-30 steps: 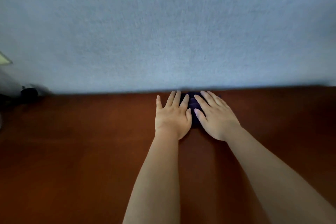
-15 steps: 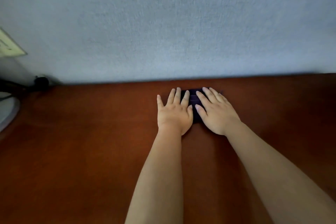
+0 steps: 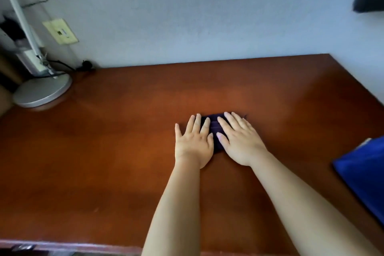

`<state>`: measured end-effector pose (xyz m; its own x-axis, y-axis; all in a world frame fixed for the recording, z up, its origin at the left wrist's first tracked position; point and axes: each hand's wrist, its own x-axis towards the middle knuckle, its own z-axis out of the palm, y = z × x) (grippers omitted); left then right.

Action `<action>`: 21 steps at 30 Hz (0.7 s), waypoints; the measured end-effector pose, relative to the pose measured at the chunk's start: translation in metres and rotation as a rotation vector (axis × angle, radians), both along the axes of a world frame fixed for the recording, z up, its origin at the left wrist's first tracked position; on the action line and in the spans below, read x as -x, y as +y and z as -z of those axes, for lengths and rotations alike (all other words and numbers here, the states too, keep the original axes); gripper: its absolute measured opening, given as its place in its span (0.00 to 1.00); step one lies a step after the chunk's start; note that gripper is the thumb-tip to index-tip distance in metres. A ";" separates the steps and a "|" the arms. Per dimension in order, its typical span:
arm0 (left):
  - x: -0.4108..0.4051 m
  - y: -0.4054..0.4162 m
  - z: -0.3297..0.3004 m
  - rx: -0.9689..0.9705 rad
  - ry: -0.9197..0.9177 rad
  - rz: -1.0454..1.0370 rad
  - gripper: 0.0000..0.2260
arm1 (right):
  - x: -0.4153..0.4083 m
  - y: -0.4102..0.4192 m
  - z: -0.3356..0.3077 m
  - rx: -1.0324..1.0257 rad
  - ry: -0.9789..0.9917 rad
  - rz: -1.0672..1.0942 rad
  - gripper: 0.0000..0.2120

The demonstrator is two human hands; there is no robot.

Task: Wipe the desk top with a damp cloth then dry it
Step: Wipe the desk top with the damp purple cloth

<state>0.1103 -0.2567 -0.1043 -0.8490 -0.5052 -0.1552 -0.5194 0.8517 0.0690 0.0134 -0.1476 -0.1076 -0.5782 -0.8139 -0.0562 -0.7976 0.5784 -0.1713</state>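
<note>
Your left hand (image 3: 194,143) and right hand (image 3: 241,141) lie flat, fingers straight, pressing the dark cloth (image 3: 215,129) onto the desk (image 3: 104,151). The cloth sits under both palms, mid-desk, its long axis running left-right; neither hand is nearer.

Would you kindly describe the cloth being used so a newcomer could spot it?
On the reddish-brown desk top, find both flat hands. The dark cloth lies under them, showing between left hand and right hand, unlike the bright blue fabric.
</note>
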 end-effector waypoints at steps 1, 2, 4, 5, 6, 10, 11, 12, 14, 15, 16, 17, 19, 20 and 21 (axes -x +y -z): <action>-0.010 0.011 -0.001 -0.002 0.000 -0.002 0.24 | -0.009 0.011 0.000 -0.005 0.004 -0.002 0.27; -0.018 0.020 -0.001 -0.005 -0.001 -0.002 0.24 | -0.017 0.019 0.000 -0.009 0.002 -0.003 0.27; -0.032 0.037 -0.002 -0.005 -0.005 -0.003 0.24 | -0.030 0.036 -0.001 -0.022 0.000 -0.006 0.28; -0.037 0.044 -0.001 -0.002 -0.009 -0.002 0.24 | -0.036 0.043 -0.001 -0.024 -0.002 -0.008 0.31; -0.042 0.052 -0.001 -0.001 -0.019 0.001 0.25 | -0.042 0.051 -0.001 -0.023 -0.001 -0.010 0.37; -0.053 0.073 0.000 0.009 -0.051 0.019 0.28 | -0.054 0.074 0.001 -0.019 -0.016 -0.002 0.45; -0.054 0.075 -0.001 0.010 -0.060 0.025 0.26 | -0.056 0.078 0.000 -0.017 -0.022 -0.003 0.46; -0.054 0.076 -0.001 0.016 -0.059 0.031 0.26 | -0.057 0.080 0.000 -0.019 -0.024 -0.003 0.48; -0.052 0.074 -0.001 0.034 -0.047 0.058 0.32 | -0.054 0.079 0.002 -0.020 -0.014 -0.004 0.55; -0.050 0.072 0.000 0.035 -0.040 0.073 0.37 | -0.052 0.078 0.003 -0.016 -0.005 -0.003 0.56; -0.047 0.069 0.000 0.033 -0.035 0.083 0.39 | -0.049 0.076 0.004 -0.010 -0.003 0.000 0.57; -0.042 0.066 0.001 0.031 -0.029 0.089 0.40 | -0.045 0.073 0.005 -0.003 0.002 0.003 0.57; -0.030 0.060 0.000 0.022 -0.014 0.094 0.38 | -0.033 0.067 0.006 0.003 0.013 0.010 0.57; -0.024 0.056 -0.001 0.021 -0.007 0.093 0.34 | -0.027 0.064 0.005 0.010 0.014 0.014 0.57; -0.015 0.052 0.000 0.018 -0.004 0.090 0.30 | -0.019 0.059 0.004 0.021 0.010 0.021 0.55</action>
<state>0.1252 -0.2050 -0.1038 -0.8905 -0.4292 -0.1506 -0.4407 0.8962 0.0516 0.0324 -0.0885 -0.1119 -0.5954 -0.8028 -0.0334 -0.7872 0.5912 -0.1756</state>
